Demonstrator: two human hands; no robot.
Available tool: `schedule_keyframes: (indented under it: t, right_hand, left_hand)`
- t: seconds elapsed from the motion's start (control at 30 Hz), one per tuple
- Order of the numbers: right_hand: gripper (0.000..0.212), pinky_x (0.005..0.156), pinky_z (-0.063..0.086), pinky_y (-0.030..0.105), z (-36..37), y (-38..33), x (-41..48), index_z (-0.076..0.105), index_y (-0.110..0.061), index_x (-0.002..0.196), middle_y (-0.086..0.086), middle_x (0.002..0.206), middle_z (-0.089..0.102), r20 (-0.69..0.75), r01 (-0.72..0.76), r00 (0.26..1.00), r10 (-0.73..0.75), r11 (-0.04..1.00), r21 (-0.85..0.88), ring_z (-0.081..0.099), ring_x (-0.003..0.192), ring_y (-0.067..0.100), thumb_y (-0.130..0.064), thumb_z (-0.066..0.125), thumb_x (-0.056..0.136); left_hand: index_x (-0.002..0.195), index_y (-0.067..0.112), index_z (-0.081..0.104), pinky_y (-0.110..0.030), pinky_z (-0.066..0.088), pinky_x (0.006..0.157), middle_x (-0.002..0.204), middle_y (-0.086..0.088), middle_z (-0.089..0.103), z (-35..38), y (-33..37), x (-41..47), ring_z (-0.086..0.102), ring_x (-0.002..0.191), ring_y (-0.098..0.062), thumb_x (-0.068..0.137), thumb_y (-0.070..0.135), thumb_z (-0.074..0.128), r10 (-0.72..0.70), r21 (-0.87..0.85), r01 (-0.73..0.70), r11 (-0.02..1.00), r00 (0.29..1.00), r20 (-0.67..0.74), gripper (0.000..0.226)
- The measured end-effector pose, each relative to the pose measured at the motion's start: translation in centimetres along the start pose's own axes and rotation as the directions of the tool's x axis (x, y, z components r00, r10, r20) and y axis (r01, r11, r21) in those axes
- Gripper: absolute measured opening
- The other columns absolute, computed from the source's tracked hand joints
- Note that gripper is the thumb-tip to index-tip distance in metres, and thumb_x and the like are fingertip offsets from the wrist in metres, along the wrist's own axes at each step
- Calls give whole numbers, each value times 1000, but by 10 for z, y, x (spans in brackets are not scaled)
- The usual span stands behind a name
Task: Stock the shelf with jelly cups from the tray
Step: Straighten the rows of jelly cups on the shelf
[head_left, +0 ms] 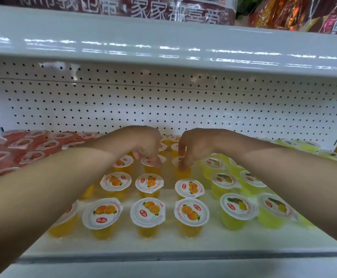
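Reaches deep into the shelf (123, 244) with both arms. Pinches the left cup (150, 171) from above with the curled fingers of the left hand (143, 146). Pinches the right cup (184, 174) the same way with the right hand (193, 148). Takes them at the lid rim, probably because the neighbours stand close and leave no room at the sides. Keeps the two side by side in the third row of the orange cups (149, 212), behind two full rows, likely to close a gap there. Keeps each flavour in its own block: red cups (23, 143) at the left, yellow cups (237, 209) at the right.

Cannot tell whether the two held cups already stand on the shelf or hang just above it, with lids half covered by fingers. Cannot count the rows behind the hands, near the pegboard (163, 105). No tray in view. Red cups cut off at the left edge and blurred. Far lids too small to read.
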State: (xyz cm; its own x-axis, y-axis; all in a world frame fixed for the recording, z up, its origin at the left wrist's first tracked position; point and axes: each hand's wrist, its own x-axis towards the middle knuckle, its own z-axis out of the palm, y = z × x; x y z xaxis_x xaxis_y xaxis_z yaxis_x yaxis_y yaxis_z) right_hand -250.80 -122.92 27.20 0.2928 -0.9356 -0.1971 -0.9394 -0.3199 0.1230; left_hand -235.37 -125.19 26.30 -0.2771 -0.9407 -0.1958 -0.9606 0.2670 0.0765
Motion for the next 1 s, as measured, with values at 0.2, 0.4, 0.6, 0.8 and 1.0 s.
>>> schedule_keyframes:
  t: [0.2,0.4,0.6,0.8,1.0]
  right_hand:
    - [57,91,54,37,-1,-3,-4,68,-12,116,5,114,67,5,8,1000,-8,1000,-2,62,106,23,-52,74,77]
    - [61,90,52,37,-4,-2,-15,67,-13,118,2,114,67,-35,-3,999,5,999,33,61,106,23,-55,75,75]
    - [53,83,50,31,-8,-9,-48,68,-19,114,-4,105,69,0,112,994,-113,989,97,62,101,17,-54,76,75]
    - [45,89,47,29,-1,-13,-59,66,-33,114,-23,88,58,81,150,983,-163,978,145,54,89,-3,-51,78,75]
    - [53,85,48,28,7,-19,-56,64,-27,118,-19,94,63,89,127,986,-140,983,136,58,98,8,-54,76,75]
  left_hand:
    - [122,11,61,-21,50,62,97,-1,58,1,-1,-3,65,81,-17,76,39,82,9,-37,-11,999,999,-32,58]
    - [121,11,62,-29,49,81,116,-5,64,-4,0,-16,62,103,-23,74,51,78,53,82,-44,996,993,-108,64]
    - [116,12,67,-16,46,54,105,-1,69,-9,5,-48,63,73,-8,73,53,78,103,33,-107,994,990,100,61]
    - [116,16,65,-13,45,51,94,6,65,5,8,-54,62,67,-2,74,47,80,103,-23,-101,995,984,148,54]
    - [109,18,69,-13,44,47,85,10,64,10,11,-56,62,60,-1,72,50,80,81,7,-82,997,993,90,50]
